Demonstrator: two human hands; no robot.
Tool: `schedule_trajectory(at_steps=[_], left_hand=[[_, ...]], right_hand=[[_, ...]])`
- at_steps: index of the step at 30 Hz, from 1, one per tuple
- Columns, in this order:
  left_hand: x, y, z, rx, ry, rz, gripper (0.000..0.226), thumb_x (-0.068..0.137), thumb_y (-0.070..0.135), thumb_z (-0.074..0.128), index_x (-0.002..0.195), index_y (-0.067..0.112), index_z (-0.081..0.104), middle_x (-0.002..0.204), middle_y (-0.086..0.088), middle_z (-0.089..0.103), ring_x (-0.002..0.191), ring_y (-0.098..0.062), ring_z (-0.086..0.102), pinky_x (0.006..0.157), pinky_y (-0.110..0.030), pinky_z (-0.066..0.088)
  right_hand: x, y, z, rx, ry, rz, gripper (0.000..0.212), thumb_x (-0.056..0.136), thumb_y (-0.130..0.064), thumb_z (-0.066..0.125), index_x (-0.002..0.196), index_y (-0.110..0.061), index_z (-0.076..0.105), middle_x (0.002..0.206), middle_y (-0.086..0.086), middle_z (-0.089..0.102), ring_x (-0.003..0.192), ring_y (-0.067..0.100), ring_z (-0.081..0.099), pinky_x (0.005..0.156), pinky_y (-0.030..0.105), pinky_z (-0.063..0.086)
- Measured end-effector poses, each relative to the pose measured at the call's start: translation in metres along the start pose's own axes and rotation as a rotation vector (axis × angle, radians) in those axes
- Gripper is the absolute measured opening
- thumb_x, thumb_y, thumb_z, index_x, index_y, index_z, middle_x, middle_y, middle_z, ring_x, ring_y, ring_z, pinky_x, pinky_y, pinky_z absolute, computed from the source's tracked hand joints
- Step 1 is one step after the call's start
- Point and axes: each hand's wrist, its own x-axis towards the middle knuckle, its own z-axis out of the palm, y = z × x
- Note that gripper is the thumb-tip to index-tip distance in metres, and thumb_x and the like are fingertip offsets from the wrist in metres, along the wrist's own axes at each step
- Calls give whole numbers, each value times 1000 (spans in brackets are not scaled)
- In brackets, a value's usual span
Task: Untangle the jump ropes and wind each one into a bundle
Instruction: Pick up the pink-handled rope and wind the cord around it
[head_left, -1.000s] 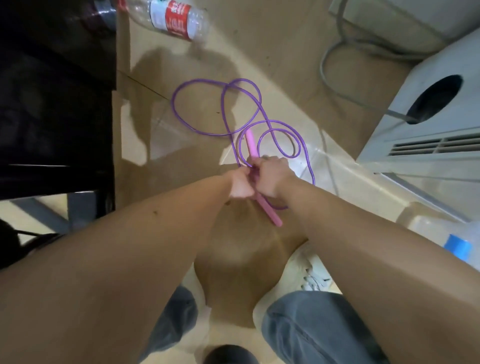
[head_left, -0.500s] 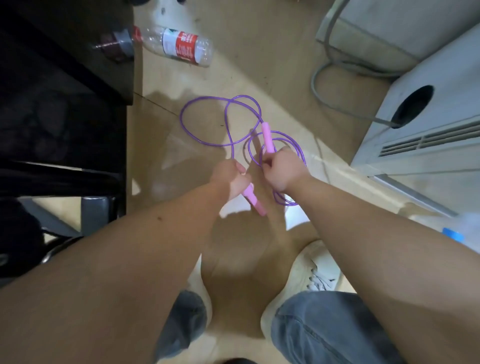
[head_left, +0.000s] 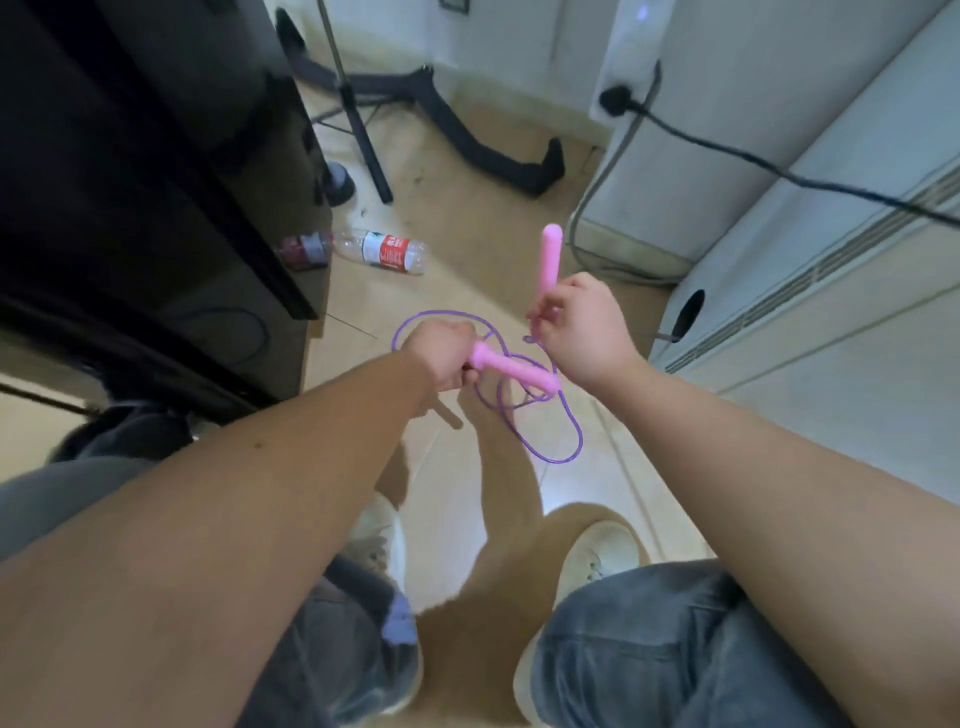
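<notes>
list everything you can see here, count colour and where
jump rope cord: one, purple, loose loops hanging between and below the hands
sideways handle: one, pink, centre
upright handle: one, pink, above and right of it
plastic bottle: one, clear with a red label, lying on the floor
cabinet: one, black, left
stand legs: black, floor at the top
power cable: one, black, plugged in top right
white appliances: two, right side
floor: beige tile
shoes: two, white, bottom
jeans: blue-grey, bottom
left hand: grips the sideways handle
right hand: holds the upright handle's lower end
</notes>
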Motion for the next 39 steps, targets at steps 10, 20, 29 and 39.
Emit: schedule_trajectory(at_steps=[10,20,29,39], left_hand=[[-116,83,2,-613,-142,14,16,97,4,49,100,8,64,71,-4,57,51,-6,56,42,-13,50],[-200,99,22,-405,-206,-20,22,86,20,40,75,14,57,52,4,49,42,-3,37,35,-9,25],[-213,97,27,-30,-136,90,53,98,50,24,72,13,51,54,0,45,44,-12,33,44,-18,25],[-168,96,24,284,-48,858,46,107,44,26,97,24,65,97,0,66,96,-19,59,75,-23,43]], right_hand=[[-77,-67,-112,523,-64,-32,47,91,0,66,119,-29,41,100,14,60,87,29,72,75,48,62],[-131,-108,-183,782,-126,91,30,85,-6,75,107,5,58,96,29,62,87,39,64,92,71,45],[-138,-105,-193,882,-127,132,35,85,-9,73,109,10,56,91,20,61,83,29,60,84,53,50],[-97,-86,-195,1003,-48,166,12,94,-15,66,102,-6,66,99,15,74,97,33,72,84,57,58]])
